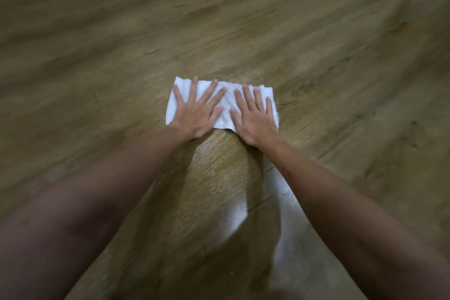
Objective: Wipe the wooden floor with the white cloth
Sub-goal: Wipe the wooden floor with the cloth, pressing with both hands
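Both hands, left hand (194,114) and right hand (255,119), are pressing spread-fingered on the white cloth (227,102), wiping seemingly mid-way, with much wooden floor (219,19) remaining ahead.

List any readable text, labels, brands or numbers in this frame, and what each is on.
None: no text, label, brand, number or sign shows in the head view.
The white rectangular cloth is plain.
The brown wooden plank floor shows only grain, blurred toward the edges.
The left hand and right hand, pressed flat on the cloth, bear no markings.
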